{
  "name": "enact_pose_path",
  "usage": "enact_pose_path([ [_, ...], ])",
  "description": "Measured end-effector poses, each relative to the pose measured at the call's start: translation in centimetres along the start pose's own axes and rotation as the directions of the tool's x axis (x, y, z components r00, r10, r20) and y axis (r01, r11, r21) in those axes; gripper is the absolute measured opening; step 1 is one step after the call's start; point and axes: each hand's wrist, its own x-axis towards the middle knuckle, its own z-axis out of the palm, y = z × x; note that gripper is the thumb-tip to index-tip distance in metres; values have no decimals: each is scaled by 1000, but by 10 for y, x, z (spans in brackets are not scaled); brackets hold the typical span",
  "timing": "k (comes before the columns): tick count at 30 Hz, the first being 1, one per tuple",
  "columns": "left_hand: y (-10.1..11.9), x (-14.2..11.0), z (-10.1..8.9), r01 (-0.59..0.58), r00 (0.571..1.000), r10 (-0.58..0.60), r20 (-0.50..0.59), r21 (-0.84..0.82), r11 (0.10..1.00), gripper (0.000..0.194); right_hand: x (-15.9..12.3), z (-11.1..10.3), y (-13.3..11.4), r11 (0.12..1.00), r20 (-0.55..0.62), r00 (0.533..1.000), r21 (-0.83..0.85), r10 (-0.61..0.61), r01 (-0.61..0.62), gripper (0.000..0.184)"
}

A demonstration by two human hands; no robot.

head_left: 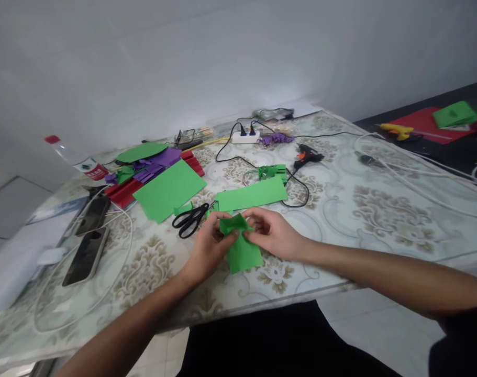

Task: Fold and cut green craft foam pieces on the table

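Between my two hands is a piece of green paper (244, 254), its upper part bent over and its lower end hanging toward the table's front edge. My left hand (212, 241) pinches its left side with thumb and fingers. On the other side, my right hand (275, 233) grips the upper right of the same paper, thumb on top. Black-handled scissors (191, 219) lie just left of my left hand. Beyond my hands rests a long green paper strip (252, 195), with a fringed green paper piece (273, 172) behind it.
Green sheets (171, 191), red and purple paper lie at the left near a bottle (81, 159) and two phones (87, 256). A power strip (246, 137) and black glue gun (308, 155) sit behind, with cables around. A yellow glue gun (397, 131) is far right.
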Motion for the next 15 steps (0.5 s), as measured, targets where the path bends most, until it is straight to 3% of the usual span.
enact_pose_path([
  [8,16,-1,-5,-2,997,3,71,-12,1000,27,2,-1,-1,993,69,997,119,-18,9,26],
  [15,13,-2,-10,-87,993,94,65,-101,991,27,6,-2,-8,938,108,992,334,63,-95,25],
])
